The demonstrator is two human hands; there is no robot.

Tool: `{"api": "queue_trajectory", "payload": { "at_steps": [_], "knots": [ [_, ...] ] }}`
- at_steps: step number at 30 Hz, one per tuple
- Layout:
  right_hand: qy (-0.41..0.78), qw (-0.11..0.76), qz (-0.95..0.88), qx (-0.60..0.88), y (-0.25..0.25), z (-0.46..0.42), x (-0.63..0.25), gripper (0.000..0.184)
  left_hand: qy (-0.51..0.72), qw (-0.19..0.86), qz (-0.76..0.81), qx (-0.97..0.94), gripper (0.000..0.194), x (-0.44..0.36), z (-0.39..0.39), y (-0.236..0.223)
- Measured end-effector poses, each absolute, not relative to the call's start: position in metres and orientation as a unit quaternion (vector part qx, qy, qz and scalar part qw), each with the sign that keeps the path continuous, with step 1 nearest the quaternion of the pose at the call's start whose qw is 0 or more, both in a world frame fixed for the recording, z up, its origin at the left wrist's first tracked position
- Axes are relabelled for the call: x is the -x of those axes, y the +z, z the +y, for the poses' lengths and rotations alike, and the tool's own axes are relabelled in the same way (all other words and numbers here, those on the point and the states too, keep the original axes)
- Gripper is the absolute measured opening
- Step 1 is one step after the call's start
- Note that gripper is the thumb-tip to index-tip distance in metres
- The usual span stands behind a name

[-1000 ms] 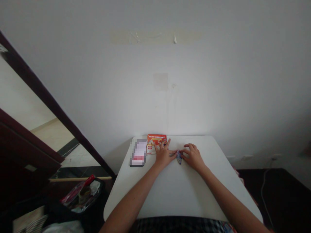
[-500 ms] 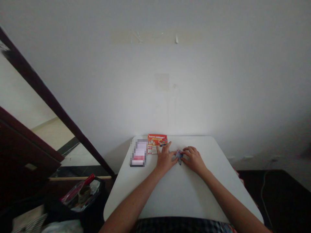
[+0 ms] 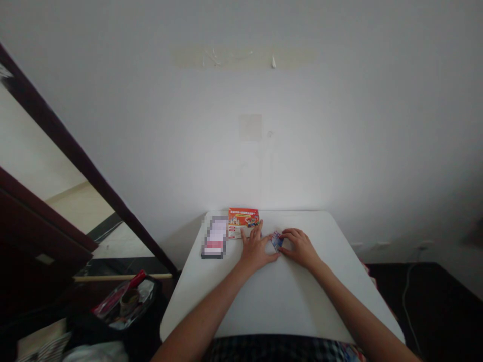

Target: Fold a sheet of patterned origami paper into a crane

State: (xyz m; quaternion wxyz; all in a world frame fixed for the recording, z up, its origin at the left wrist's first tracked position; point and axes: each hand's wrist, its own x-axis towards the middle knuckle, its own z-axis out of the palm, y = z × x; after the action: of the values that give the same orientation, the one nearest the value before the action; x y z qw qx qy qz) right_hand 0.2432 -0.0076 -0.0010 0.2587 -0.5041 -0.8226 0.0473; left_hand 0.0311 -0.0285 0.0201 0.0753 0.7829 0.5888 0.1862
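Observation:
A small piece of blue and purple patterned folded paper (image 3: 276, 242) lies on the white table between my two hands. My left hand (image 3: 255, 251) grips its left side with thumb and index finger, the other fingers stretched toward a leaflet. From the right, my right hand (image 3: 301, 247) pinches the paper between thumb and fingers. Just beyond my left hand lies a red and white printed leaflet (image 3: 241, 217), partly covered by my fingers. The paper's underside and exact folds are too small to make out.
A phone with a blurred screen (image 3: 214, 239) lies at the left of the white table (image 3: 279, 301), which stands against a pale wall (image 3: 320, 151). On the floor at left is a dark bag (image 3: 151, 306) holding assorted items. A cable (image 3: 405, 296) hangs at right.
My left thumb has shifted to the paper's lower edge, and the pointed lower tip of the paper no longer shows. My right hand has barely moved.

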Motion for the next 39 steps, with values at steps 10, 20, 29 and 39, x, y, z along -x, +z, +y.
{"api": "queue_trajectory", "payload": {
  "at_steps": [10, 20, 29, 39],
  "knots": [
    [0.048, 0.257, -0.828, 0.496, 0.000, -0.013, -0.242, 0.045, 0.201, 0.061, 0.606, -0.767, 0.041, -0.022, -0.028, 0.024],
    [0.057, 0.259, -0.834, 0.483, -0.003, -0.013, -0.246, 0.060, 0.203, 0.058, 0.597, -0.774, 0.043, -0.020, -0.026, 0.018],
    [0.096, 0.295, -0.833, 0.459, -0.012, -0.003, -0.257, 0.027, 0.246, 0.077, 0.594, -0.762, 0.026, -0.017, -0.021, 0.014],
    [0.123, 0.309, -0.811, 0.481, -0.017, 0.007, -0.253, 0.019, 0.244, 0.094, 0.591, -0.763, 0.024, -0.016, -0.022, 0.018]
  ]
}}
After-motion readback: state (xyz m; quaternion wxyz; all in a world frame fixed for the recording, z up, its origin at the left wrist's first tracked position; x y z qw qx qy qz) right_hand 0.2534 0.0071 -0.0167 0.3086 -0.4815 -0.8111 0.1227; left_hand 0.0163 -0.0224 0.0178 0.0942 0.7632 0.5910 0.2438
